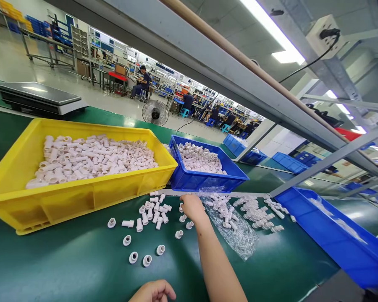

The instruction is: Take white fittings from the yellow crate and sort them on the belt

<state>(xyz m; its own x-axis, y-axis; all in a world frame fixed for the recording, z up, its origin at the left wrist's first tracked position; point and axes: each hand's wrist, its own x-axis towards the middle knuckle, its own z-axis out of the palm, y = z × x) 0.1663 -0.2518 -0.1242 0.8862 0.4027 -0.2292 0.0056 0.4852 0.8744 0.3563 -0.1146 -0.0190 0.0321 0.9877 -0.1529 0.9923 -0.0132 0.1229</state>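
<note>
You see everything under bright, even light from the ceiling tubes [272, 31], which blow out white. Shadows on the table [66, 260] are soft. Glare sits on the scale [34, 89] and bag [236, 235]. Straight frames bend near the edges; the far hall lacks detail.

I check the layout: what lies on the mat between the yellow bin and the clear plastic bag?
In the head view, loose white fittings and the right hand.

Surface [66, 264]: dark green. Left bin [66, 197]: yellow. Middle bin [204, 178]: blue; right bin [334, 235]: blue. Fittings [151, 212], loose and in both bins: white, plain. Bag [239, 235]: clear plastic. Far stools [184, 112]: light blue.
</note>
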